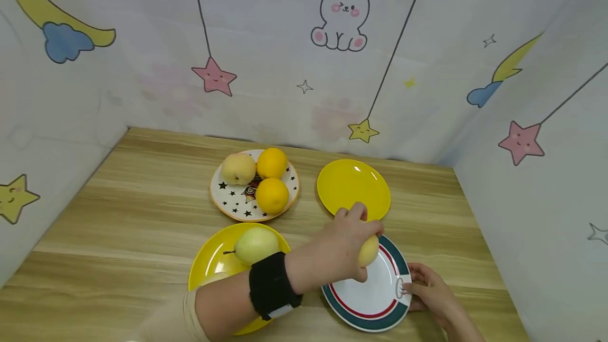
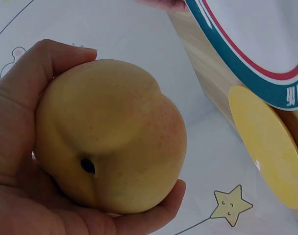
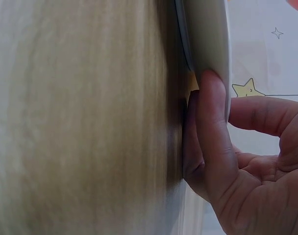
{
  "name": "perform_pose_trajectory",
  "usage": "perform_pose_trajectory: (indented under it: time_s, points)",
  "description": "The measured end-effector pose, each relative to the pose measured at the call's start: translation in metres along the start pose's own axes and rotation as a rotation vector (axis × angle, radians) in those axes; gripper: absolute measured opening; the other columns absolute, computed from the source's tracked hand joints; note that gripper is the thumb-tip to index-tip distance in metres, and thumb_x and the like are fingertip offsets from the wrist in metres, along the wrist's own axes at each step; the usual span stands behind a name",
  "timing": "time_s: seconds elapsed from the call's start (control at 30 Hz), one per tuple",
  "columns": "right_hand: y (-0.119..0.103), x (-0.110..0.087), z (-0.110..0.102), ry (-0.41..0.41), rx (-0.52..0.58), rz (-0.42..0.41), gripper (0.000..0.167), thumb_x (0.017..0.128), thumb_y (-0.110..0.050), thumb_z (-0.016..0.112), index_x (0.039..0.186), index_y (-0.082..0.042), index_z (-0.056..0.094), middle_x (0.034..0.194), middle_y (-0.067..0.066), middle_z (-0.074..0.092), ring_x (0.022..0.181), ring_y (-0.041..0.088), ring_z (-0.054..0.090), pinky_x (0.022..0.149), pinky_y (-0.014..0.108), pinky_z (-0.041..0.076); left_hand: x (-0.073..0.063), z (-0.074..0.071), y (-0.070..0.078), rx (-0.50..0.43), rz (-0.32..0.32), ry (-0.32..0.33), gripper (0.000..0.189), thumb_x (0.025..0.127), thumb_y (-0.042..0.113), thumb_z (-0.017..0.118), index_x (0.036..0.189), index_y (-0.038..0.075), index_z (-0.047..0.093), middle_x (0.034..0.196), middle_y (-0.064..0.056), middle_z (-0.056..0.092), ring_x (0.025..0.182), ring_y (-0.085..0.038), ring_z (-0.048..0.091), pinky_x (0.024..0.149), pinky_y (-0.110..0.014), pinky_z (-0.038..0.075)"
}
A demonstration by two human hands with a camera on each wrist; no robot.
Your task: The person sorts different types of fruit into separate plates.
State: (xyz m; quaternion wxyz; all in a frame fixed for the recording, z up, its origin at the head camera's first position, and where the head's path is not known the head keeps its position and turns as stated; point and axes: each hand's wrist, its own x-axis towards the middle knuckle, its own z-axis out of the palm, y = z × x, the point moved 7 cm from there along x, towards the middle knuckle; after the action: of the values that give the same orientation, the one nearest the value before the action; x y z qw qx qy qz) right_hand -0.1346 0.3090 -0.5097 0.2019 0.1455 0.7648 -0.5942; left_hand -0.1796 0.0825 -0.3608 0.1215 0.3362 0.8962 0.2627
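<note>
My left hand (image 1: 339, 247) grips a yellow peach (image 1: 368, 252) above the white plate (image 1: 363, 297) with a green and red rim. In the left wrist view the thumb and fingers curl round the peach (image 2: 114, 132), whose dark stem hollow shows. At that plate's right edge, my right hand (image 1: 429, 292) pinches the rim; the right wrist view has fingers beneath the plate (image 3: 208, 39) and the thumb on the other side. The left forearm partly covers a yellow plate (image 1: 199, 265) bearing a green pear (image 1: 257, 246) and another pale fruit, mostly hidden.
Behind, a star-patterned plate (image 1: 228, 205) holds a peach (image 1: 238, 169) and two oranges (image 1: 272, 196). To its right lies a smaller yellow plate (image 1: 353, 186). Printed cloth walls (image 1: 285, 104) border the wooden table (image 1: 119, 215) at the back and sides.
</note>
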Motion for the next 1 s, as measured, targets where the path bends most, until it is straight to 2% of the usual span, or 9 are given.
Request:
perform_pose_trajectory:
  time_s: [0.13, 0.3, 0.47, 0.73, 1.0]
  points:
    - [0.001, -0.001, -0.001, -0.020, -0.002, -0.004, 0.057, 0.094, 0.009, 0.059, 0.141, 0.022, 0.030, 0.103, 0.008, 0.060, 0.084, 0.021, 0.064, 0.066, 0.042, 0.063, 0.005, 0.016, 0.011, 0.054, 0.021, -0.030, 0.074, 0.068, 0.033, 0.099, 0.133, 0.033, 0.062, 0.131, -0.001, 0.044, 0.104, -0.020, 0.047, 0.074, -0.019, 0.048]
    - [0.002, -0.001, -0.001, -0.052, 0.003, -0.011, 0.056, 0.096, 0.007, 0.058, 0.140, 0.023, 0.028, 0.105, 0.008, 0.060, 0.086, 0.020, 0.064, 0.066, 0.041, 0.063, 0.011, 0.038, 0.023, 0.075, 0.048, -0.083, 0.075, 0.069, 0.038, 0.098, 0.135, 0.035, 0.062, 0.135, 0.001, 0.044, 0.107, -0.019, 0.046, 0.074, -0.020, 0.049]
    - [0.001, -0.002, -0.002, -0.072, 0.002, -0.015, 0.052, 0.096, 0.007, 0.057, 0.138, 0.023, 0.030, 0.106, 0.006, 0.059, 0.087, 0.018, 0.065, 0.068, 0.041, 0.063, 0.014, 0.061, 0.034, 0.076, 0.098, -0.122, 0.078, 0.069, 0.043, 0.097, 0.138, 0.037, 0.060, 0.128, 0.004, 0.045, 0.104, -0.017, 0.045, 0.073, -0.024, 0.051]
    - [0.000, -0.001, -0.002, -0.042, -0.005, -0.003, 0.056, 0.096, 0.006, 0.057, 0.141, 0.022, 0.028, 0.108, 0.005, 0.062, 0.088, 0.018, 0.065, 0.068, 0.042, 0.063, 0.017, 0.090, 0.032, 0.049, 0.074, -0.208, 0.083, 0.068, 0.038, 0.098, 0.140, 0.042, 0.058, 0.129, 0.006, 0.045, 0.102, -0.016, 0.044, 0.076, -0.030, 0.053]
    - [0.001, -0.001, -0.001, -0.061, 0.001, -0.027, 0.057, 0.095, 0.007, 0.057, 0.140, 0.023, 0.027, 0.103, 0.004, 0.061, 0.085, 0.019, 0.064, 0.066, 0.040, 0.063, 0.018, 0.104, 0.027, 0.055, 0.075, -0.234, 0.078, 0.065, 0.037, 0.100, 0.132, 0.039, 0.061, 0.126, 0.007, 0.046, 0.102, -0.016, 0.044, 0.080, -0.035, 0.053]
